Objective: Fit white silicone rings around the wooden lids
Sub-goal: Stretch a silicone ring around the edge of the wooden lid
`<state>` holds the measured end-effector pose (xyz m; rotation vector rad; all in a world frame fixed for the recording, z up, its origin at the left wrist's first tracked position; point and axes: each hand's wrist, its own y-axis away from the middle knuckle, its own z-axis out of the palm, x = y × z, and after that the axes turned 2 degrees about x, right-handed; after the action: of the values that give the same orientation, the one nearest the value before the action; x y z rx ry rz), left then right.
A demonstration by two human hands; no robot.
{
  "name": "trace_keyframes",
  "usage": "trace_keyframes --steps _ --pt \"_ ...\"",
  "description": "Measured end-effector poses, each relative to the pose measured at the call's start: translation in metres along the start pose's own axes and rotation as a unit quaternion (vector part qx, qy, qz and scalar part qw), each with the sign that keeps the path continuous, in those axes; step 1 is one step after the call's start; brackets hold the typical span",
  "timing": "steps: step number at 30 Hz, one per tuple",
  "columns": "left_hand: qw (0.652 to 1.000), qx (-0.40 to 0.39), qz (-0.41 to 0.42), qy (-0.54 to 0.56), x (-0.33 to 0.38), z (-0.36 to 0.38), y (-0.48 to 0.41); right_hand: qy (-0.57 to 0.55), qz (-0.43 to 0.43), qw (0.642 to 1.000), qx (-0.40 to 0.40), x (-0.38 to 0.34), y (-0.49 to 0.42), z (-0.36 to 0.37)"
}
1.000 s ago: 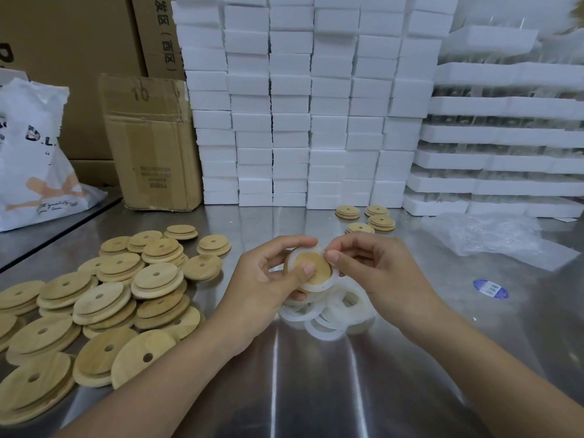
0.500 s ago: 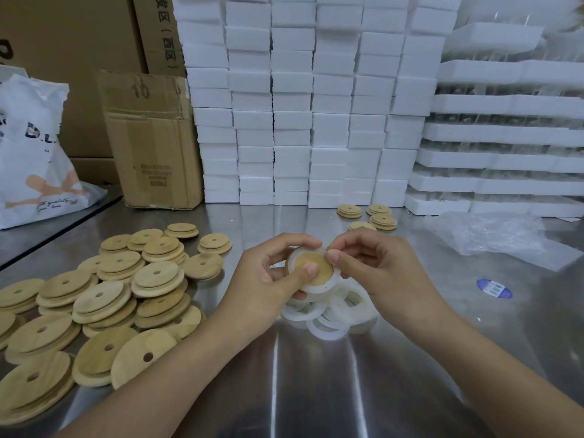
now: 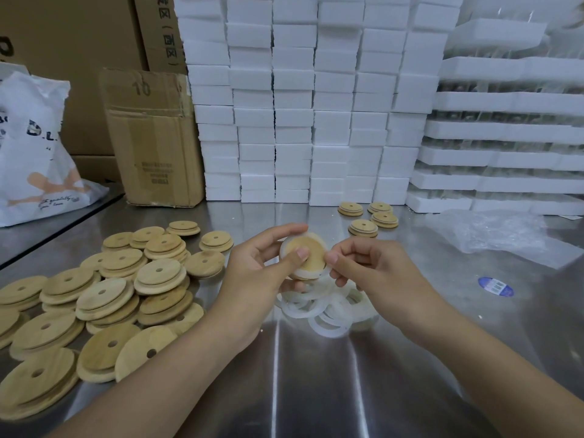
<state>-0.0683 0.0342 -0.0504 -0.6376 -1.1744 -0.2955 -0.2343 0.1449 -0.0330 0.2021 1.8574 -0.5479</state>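
My left hand (image 3: pixel 259 273) grips a round wooden lid (image 3: pixel 311 251) above the steel table, thumb pressed on its face. A white silicone ring (image 3: pixel 289 245) sits around the lid's rim. My right hand (image 3: pixel 373 273) pinches the lid's right edge with thumb and forefinger. Under both hands lies a loose heap of white silicone rings (image 3: pixel 325 314). A large pile of bare wooden lids (image 3: pixel 104 298), each with a small hole, spreads over the table's left side.
Several lids (image 3: pixel 368 218) lie at the back right of the steel table (image 3: pixel 316 390). Stacked white foam boxes (image 3: pixel 300 99) wall off the back. A cardboard box (image 3: pixel 155 137), a white bag (image 3: pixel 34 147), crumpled plastic film (image 3: pixel 499 235) and a blue sticker (image 3: pixel 495 286) are nearby.
The lid has tilted so more of its wooden face shows, and my right fingers have slid down from its top to its right edge. The view has shifted slightly.
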Motion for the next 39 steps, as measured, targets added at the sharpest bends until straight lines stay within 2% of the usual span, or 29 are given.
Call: trace_keyframes --steps 15,19,25,32,35,39 --pt "0.999 0.032 -0.028 0.006 -0.001 0.001 0.001 -0.043 0.025 0.998 0.026 0.002 0.008 0.020" --pt "0.999 0.042 -0.026 0.008 0.003 0.002 0.002 -0.079 0.055 0.995 0.002 -0.001 0.008 0.018" --pt "0.997 0.059 -0.040 0.037 0.005 0.006 0.005 -0.056 0.062 0.996 -0.017 -0.008 0.008 0.014" --pt "0.993 0.071 -0.048 0.083 0.003 0.014 0.013 -0.097 0.064 0.993 0.026 -0.011 0.017 0.022" --pt "0.996 0.064 -0.037 0.051 0.003 0.012 0.013 -0.097 0.068 0.991 0.057 -0.013 0.018 0.024" --pt "0.998 0.018 0.022 -0.059 0.007 0.004 0.009 -0.107 0.086 0.986 0.093 -0.015 0.016 0.023"
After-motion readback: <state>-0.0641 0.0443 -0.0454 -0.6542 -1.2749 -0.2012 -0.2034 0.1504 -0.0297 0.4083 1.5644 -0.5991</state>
